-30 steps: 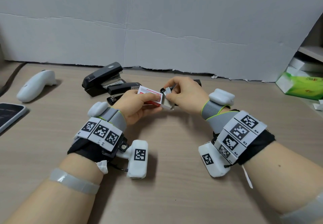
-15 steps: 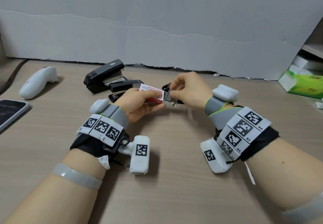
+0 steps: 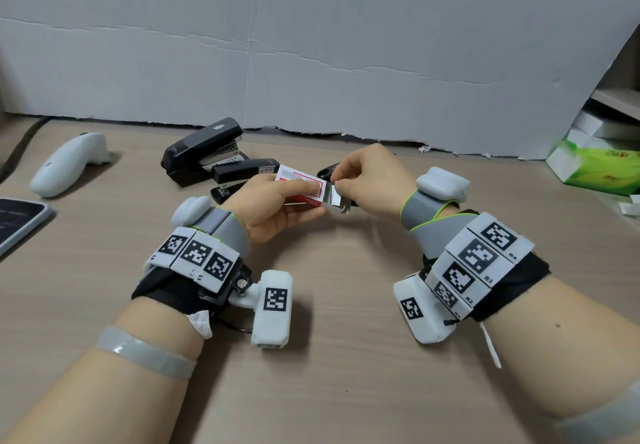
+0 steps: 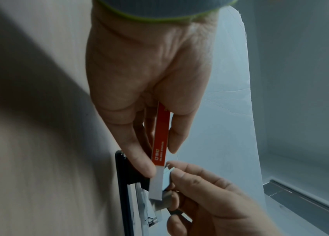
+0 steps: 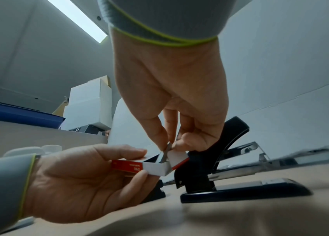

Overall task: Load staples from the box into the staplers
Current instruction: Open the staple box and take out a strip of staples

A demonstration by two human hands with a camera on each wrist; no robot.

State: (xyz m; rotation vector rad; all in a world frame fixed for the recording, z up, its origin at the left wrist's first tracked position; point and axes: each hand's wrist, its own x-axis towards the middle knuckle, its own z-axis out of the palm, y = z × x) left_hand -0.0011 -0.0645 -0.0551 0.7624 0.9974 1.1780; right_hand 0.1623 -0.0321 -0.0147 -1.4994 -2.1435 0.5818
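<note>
My left hand (image 3: 298,198) grips a small red-and-white staple box (image 3: 301,189) just above the table. At its open right end my right hand (image 3: 337,182) pinches a silvery strip of staples (image 3: 334,197) between thumb and forefinger. The right wrist view shows the right hand (image 5: 168,146) on the grey strip (image 5: 165,155) above the box (image 5: 129,166). Right behind stands a black stapler (image 5: 220,159) with its top swung open. Two more black staplers (image 3: 204,149) (image 3: 242,173) lie at the back left. In the left wrist view, the left hand (image 4: 159,158) clasps the box (image 4: 160,143).
A white handheld controller (image 3: 65,166) and a dark flat device (image 3: 17,218) lie at the left. A green tissue box (image 3: 602,166) sits at the right by shelves. A white cardboard wall (image 3: 311,45) closes off the back of the wooden table (image 3: 329,357).
Both hands have stayed together over the table's middle. More of the silvery strip now shows past the box's right end, under the right fingers.
</note>
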